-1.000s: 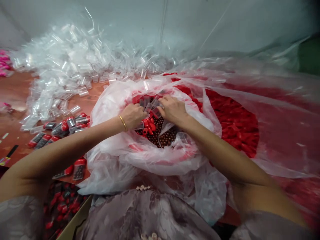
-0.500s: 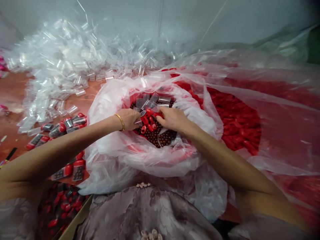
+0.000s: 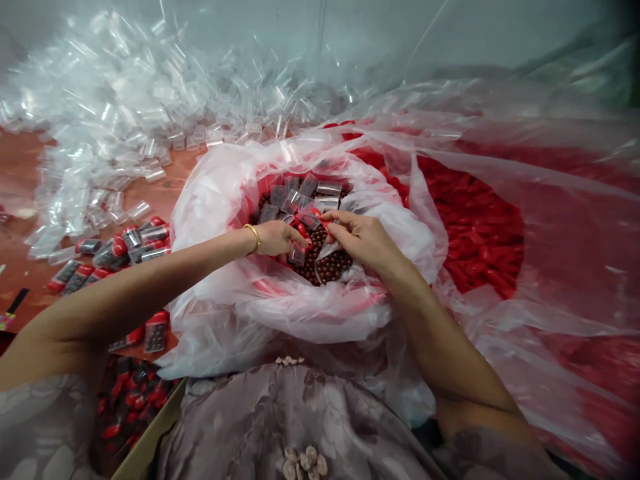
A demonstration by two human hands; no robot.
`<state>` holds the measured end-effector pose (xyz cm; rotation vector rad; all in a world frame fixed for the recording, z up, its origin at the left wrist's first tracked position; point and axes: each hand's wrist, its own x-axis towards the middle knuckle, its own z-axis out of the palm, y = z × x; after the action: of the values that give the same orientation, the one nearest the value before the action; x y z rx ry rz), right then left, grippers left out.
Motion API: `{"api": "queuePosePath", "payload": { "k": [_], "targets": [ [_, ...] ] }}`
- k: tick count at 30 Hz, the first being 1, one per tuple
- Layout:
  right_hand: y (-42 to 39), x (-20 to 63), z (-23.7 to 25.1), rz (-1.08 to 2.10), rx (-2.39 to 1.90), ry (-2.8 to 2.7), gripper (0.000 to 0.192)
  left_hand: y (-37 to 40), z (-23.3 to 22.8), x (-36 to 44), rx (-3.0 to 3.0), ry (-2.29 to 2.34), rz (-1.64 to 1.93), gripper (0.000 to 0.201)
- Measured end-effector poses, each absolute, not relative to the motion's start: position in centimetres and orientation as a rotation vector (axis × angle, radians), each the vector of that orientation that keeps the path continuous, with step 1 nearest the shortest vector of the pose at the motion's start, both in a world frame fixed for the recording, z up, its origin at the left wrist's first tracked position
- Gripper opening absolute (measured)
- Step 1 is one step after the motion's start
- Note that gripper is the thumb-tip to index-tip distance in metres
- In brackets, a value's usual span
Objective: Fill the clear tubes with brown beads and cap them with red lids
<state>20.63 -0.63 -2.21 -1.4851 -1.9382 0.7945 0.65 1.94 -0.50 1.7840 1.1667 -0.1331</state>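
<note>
Both hands work inside a white plastic bag (image 3: 210, 220) with its mouth rolled open. Brown beads (image 3: 334, 263) fill it, with red caps and clear tubes lying on top. My left hand (image 3: 280, 239), a gold bangle at the wrist, curls its fingers round a small clear plastic tube (image 3: 297, 255) just over the beads. My right hand (image 3: 363, 241) is closed in a pinch on a small red cap (image 3: 326, 224), partly covered by the fingertips. Several clear tubes (image 3: 309, 184) lie behind the hands, on the beads.
A large heap of clear tubes (image 3: 125, 87) spreads across the back left. Filled red-capped containers (image 3: 156, 332) lie left of the bag, above a box (image 3: 150, 427) holding more. To the right, a big clear bag (image 3: 560, 213) holds many red pieces (image 3: 480, 233).
The left hand has moved right, closer to the right hand. The loose red caps bunched between the hands have mostly gone from there, and more beads show. The view has shifted slightly.
</note>
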Motion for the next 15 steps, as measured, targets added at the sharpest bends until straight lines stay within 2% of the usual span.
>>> {"api": "queuePosePath", "payload": {
  "k": [3,8,10,15],
  "targets": [
    [-0.4,20.6,-2.2,0.775,-1.508,-1.929,0.029,2.2,-0.7,0.7,2.205,1.042,-0.222,0.054],
    [-0.3,20.7,-2.2,0.821,-1.503,-1.840,0.029,1.4,-0.2,1.3,2.832,0.943,-0.276,0.030],
    [-0.3,20.7,-2.2,0.837,-1.495,-1.809,0.029,0.5,0.3,1.4,3.019,0.884,-0.274,0.028],
    [-0.3,20.8,-2.2,0.856,-1.496,-1.773,0.026,-1.1,0.3,1.8,2.918,0.922,-0.469,0.023]
  ]
}}
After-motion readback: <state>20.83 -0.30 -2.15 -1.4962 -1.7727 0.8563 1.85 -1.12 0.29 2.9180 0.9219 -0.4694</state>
